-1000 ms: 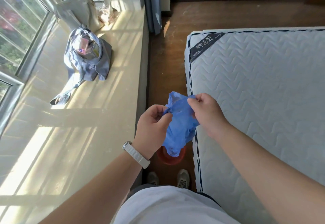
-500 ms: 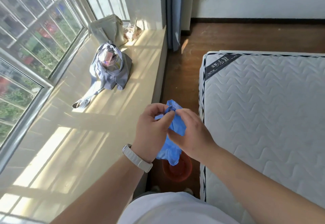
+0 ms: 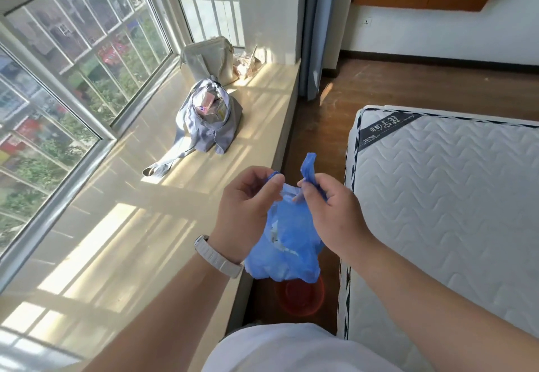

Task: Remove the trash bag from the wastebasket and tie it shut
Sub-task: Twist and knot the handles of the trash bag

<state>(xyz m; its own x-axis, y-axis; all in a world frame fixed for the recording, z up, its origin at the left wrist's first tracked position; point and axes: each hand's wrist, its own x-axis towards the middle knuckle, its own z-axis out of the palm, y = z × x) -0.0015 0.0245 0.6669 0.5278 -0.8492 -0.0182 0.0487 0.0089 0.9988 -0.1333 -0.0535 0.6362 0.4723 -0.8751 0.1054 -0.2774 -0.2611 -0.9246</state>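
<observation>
bag's out, hanging over the wastebasket (image 3: 300,298) at 6 o'clock | hands were bunched together, now apart: left hand (image 3: 248,205) and right hand (image 3: 329,211) each pinch a tail of the trash bag (image 3: 287,243) | knot looks next

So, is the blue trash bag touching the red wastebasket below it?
Cannot tell. In the head view the blue trash bag, held up by both hands, overlaps the red wastebasket, hiding any gap or contact.

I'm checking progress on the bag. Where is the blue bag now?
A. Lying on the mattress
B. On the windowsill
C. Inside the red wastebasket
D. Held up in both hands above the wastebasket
D: both the left hand and right hand pinch the bag top, with the wastebasket below.
</observation>
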